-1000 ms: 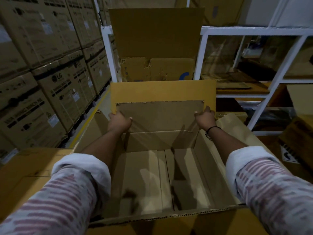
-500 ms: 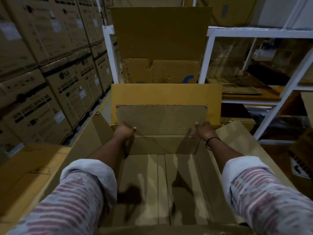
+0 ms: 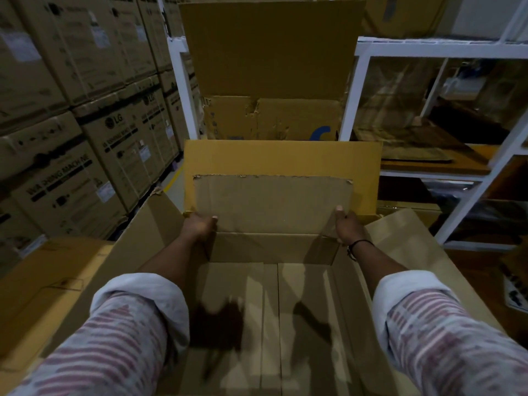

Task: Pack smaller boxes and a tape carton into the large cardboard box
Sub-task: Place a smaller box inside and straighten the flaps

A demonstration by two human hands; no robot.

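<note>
**Q:** Where is the large box, and how does it lie?

**A:** At 6 o'clock, directly below the viewer. Its mouth faces up. Its long axis runs from 6 to 12 o'clock, and the floor seam follows the same line. The left side flap leans out toward 9 o'clock and the right side flap toward 3 o'clock. The far flap stands upright at the 12 o'clock end. Only bare cardboard shows on the visible part of the floor, which is crossed by arm shadows.

**Q:** What are the hands doing?

**A:** Both reach to the far end of the box. The left hand grips the lower left corner of a grey-brown sheet with a ragged top edge. The right hand grips the lower right corner. Each thumb lies on the sheet's near face, and the fingers are hidden behind it.

**Q:** How is the sheet oriented?

**A:** It stands upright against the near face of the far flap, with its long axis running from 9 to 3 o'clock. It cannot be told whether the sheet is loose or part of the box.

**Q:** What surrounds the box?

**A:** Stacked printed cartons fill 9 to 11 o'clock. A second open box stands at 12 o'clock. A white rack spans 1 to 3 o'clock. A dark bracelet circles the right wrist.
</note>
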